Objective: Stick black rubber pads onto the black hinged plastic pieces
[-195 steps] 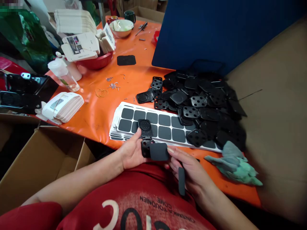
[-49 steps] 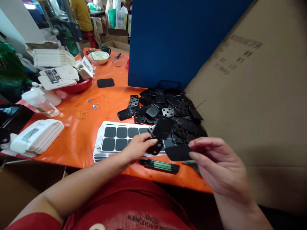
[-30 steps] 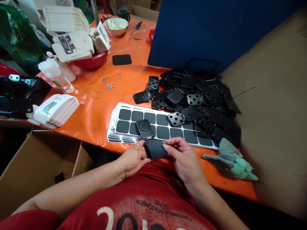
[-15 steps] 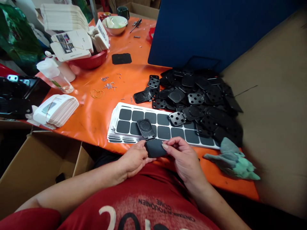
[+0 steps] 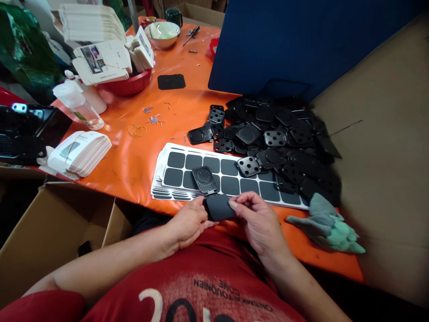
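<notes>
My left hand (image 5: 189,222) is closed on the near-left edge of a hinged black plastic stand (image 5: 204,180). The stand lies unfolded, its textured round-ringed plate leaning away over the sheets. Between thumb and fingertips my right hand (image 5: 256,219) pinches the right edge of a smooth black rounded-square pad (image 5: 219,207). That pad covers most of the stand's near plate, with a strip of the plate showing at its left. Whether the pad is stuck down I cannot tell. Beneath and beyond lies a stack of white sheets (image 5: 172,195) bearing rows of dark rounded-square pads.
A heap of black hinged stands (image 5: 268,129) covers the sheets' right end. A green-grey cloth (image 5: 331,226) lies right. Small metal pins (image 5: 154,120), rubber bands (image 5: 136,130) and banded cartons (image 5: 78,154) sit left. A blue panel (image 5: 284,44) stands behind; a cardboard box (image 5: 60,228) is below left.
The black pad has shifted slightly right over the stand's near plate, baring a strip at its left. Both hands keep their hold. The whole view has moved a little.
</notes>
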{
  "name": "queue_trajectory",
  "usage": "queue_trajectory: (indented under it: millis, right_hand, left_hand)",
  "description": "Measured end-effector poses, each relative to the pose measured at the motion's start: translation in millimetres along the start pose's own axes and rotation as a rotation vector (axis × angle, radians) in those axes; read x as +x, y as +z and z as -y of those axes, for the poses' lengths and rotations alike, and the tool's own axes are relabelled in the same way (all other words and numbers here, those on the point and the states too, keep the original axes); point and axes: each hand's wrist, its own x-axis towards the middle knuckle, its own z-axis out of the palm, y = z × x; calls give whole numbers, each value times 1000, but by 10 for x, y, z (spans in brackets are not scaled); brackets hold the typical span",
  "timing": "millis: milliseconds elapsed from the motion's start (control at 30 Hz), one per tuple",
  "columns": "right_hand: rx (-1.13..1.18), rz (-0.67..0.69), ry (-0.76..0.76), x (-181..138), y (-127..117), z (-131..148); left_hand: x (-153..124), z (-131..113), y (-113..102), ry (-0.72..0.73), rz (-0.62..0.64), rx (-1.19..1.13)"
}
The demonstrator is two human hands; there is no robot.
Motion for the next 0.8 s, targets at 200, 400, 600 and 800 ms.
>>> queue_trajectory:
  millis: [200,400,600,800]
  right_hand:
    - [-9,5,-13,11,21,1]
    - [-45,-2,-23,6,26,1]
    - [-42,3,-17,3,18,-8]
    - [-64,1,-28,2,28,-7]
  left_hand:
    - [2,-11,4,3,10,-3]
    - [6,-3,2,7,21,-13]
    - [0,2,9,9,23,-9]
    - [5,4,6,9,10,-9]
